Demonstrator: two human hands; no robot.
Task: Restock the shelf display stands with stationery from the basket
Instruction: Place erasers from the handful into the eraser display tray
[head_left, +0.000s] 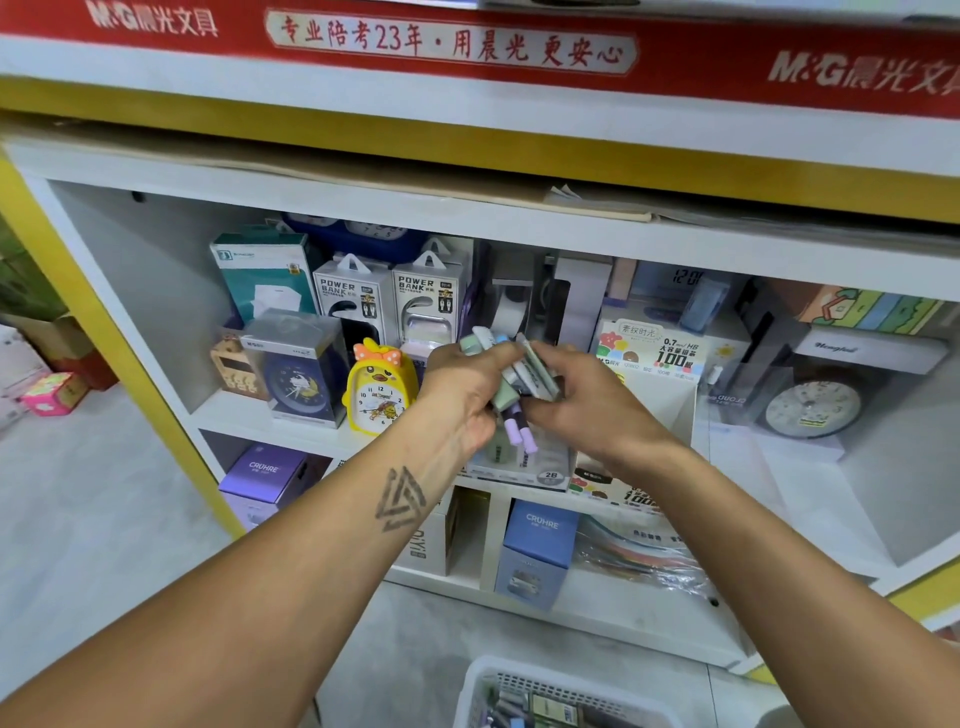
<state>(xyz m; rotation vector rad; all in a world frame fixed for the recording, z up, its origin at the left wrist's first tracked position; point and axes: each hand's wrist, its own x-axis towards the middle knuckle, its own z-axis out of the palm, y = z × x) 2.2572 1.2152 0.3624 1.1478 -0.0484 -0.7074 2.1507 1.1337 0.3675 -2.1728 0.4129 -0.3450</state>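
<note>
Left hand (462, 395) and right hand (582, 400) both grip 1 bundle of pens (511, 384) between them, in front of the shelf (322, 431). Basket (488, 686) sits below the hands; yellow duck clock (379, 387) just left.

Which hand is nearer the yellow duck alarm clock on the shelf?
Left. The left hand sits just right of the yellow duck alarm clock, its grip on the bundle of pens. The right hand holds the bundle's other side, farther right.
</note>
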